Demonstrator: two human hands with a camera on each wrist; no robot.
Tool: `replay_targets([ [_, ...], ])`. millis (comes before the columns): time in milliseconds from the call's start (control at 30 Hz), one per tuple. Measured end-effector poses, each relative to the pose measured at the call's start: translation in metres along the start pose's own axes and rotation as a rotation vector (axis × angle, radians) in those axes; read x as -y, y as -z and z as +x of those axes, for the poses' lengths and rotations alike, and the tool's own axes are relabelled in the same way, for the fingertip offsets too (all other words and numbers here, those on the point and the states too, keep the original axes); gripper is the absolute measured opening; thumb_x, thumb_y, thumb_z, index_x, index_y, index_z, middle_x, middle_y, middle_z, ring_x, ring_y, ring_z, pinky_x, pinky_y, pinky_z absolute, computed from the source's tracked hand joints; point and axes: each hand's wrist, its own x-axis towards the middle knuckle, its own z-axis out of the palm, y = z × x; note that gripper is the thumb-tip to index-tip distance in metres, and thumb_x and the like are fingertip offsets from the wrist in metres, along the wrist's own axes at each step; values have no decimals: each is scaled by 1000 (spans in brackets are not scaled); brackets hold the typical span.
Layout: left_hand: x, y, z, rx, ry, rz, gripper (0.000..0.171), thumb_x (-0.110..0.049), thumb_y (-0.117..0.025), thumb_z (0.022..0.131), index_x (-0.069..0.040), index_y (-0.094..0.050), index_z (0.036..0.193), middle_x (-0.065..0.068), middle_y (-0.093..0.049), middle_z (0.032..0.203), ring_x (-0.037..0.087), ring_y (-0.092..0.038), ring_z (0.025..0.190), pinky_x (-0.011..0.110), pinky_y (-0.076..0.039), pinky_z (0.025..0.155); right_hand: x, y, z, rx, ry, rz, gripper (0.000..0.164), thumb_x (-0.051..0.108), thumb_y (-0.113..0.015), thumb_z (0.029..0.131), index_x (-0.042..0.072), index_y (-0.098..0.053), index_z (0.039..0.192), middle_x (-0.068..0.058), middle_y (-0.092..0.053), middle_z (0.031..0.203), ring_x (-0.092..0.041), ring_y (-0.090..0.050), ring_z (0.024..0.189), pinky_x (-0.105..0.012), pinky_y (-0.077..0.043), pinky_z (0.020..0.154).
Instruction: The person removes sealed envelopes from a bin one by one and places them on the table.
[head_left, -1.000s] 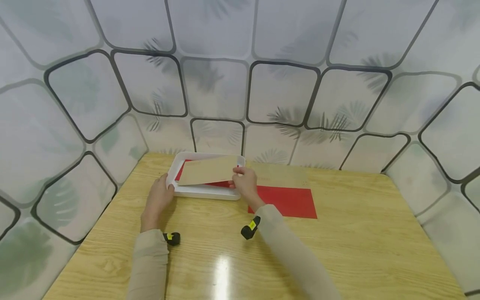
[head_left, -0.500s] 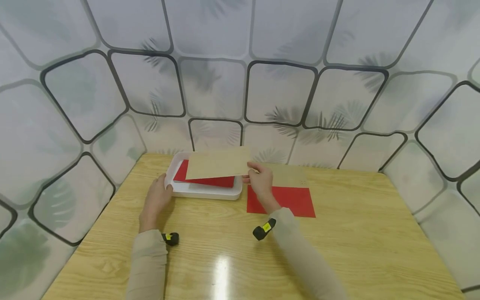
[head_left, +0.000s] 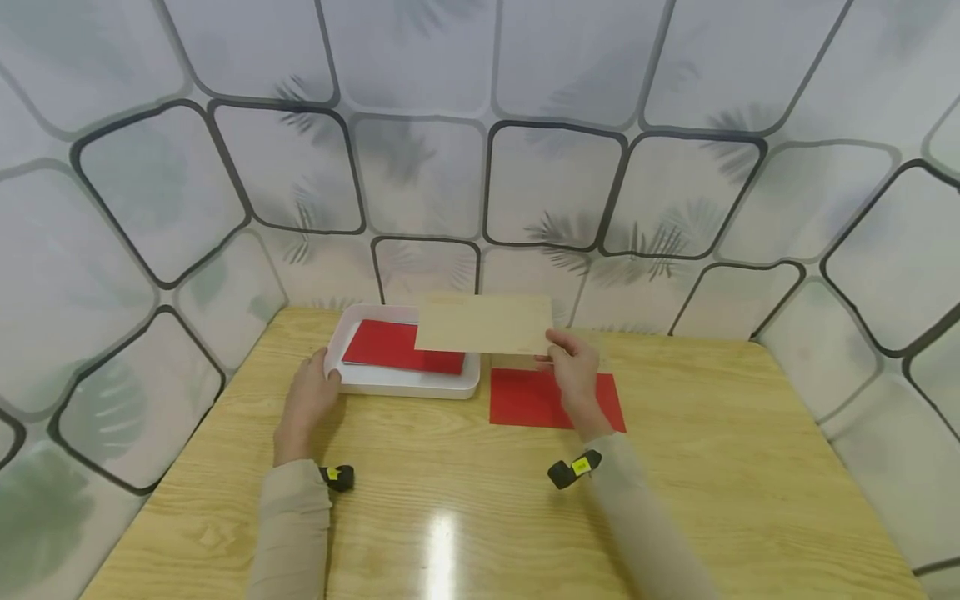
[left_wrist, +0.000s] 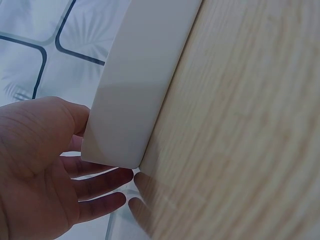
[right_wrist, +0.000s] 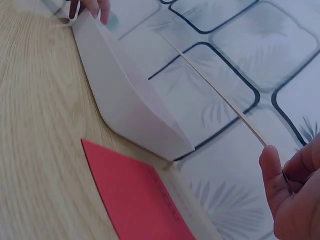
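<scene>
No readable text, labels or numbers.

Head view: held tan card point(head_left: 480, 323) masks the 2 o'clock corner of white tray point(head_left: 408, 390) and of the tray's red card point(head_left: 378, 343). Its faint print too small to read; card or envelope, cannot tell. Right hand point(head_left: 576, 372) and held card hide much of the second tan card point(head_left: 514, 362); hand also covers part of the tabletop red card point(head_left: 523, 400). Left sleeve point(head_left: 291, 529) cropped at 7 o'clock, right sleeve point(head_left: 648, 512) at 5.
Left wrist: tray cut at 12, left hand point(left_wrist: 45, 165) at 8.
Right wrist: right hand cropped at 4; tabletop red card at 6, print blurred.
</scene>
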Motion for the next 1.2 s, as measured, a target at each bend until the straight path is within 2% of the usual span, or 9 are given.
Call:
replay_targets([
  [233, 1, 1, -1, 8, 9, 2, 59, -14, -35, 102, 13, -20, 151, 39, -29, 150, 52, -28, 140, 60, -25, 115, -4, 37, -3, -44, -58, 9, 37, -5, -45, 96, -8, -60, 130, -20, -56, 134, -6, -70, 67, -24, -59, 66],
  [400, 1, 2, 0, 21, 17, 0, 59, -15, -34, 102, 12, -17, 152, 39, -27, 151, 52, -26, 141, 61, -24, 115, -5, 69, -4, -108, -63, 32, 35, -4, -46, 97, -10, -59, 129, -20, -56, 132, -5, -68, 62, -20, -57, 62],
  [500, 0, 2, -1, 26, 27, -5, 60, -15, -34, 102, 11, -16, 153, 38, -25, 152, 52, -25, 142, 61, -23, 115, -4, 87, -11, -112, -79, 11, 36, -5, -44, 96, -13, -57, 129, -20, -53, 134, -6, -68, 63, -20, -57, 62],
  [600, -1, 2, -1, 27, 26, -6, 60, -15, -34, 102, 11, -16, 153, 38, -26, 152, 52, -25, 142, 61, -23, 115, -3, 105, -21, -67, -101, -77, 38, -5, -42, 96, -15, -55, 130, -22, -51, 135, -6, -67, 62, -20, -57, 64],
  [733, 0, 1, 0, 24, 22, -6, 60, -15, -34, 102, 11, -17, 153, 39, -26, 151, 52, -25, 142, 61, -23, 115, -4, 126, -35, 53, -110, -230, 40, -5, -39, 95, -17, -52, 131, -29, -47, 137, -6, -68, 64, -22, -58, 67],
  [900, -1, 1, 1, 16, 23, -16, 60, -15, -35, 102, 11, -16, 153, 38, -26, 152, 52, -26, 142, 61, -24, 115, -5, 144, -51, 157, -146, -340, 41, -4, -39, 95, -16, -51, 133, -32, -45, 141, -9, -70, 73, -24, -59, 72],
  [1067, -3, 0, 0, 22, 31, -34, 60, -15, -35, 102, 10, -15, 153, 37, -25, 153, 51, -25, 143, 60, -23, 116, -5, 152, -64, 204, -188, -386, 41, -3, -41, 96, -17, -50, 133, -35, -45, 139, -12, -72, 78, -26, -59, 73],
  [1200, -4, 0, 0, 25, 39, -33, 60, -15, -34, 102, 10, -14, 154, 37, -25, 153, 51, -24, 143, 60, -23, 116, -8, 154, -70, 225, -215, -363, 41, -4, -41, 96, -19, -48, 133, -36, -46, 136, -13, -72, 80, -27, -60, 72],
])
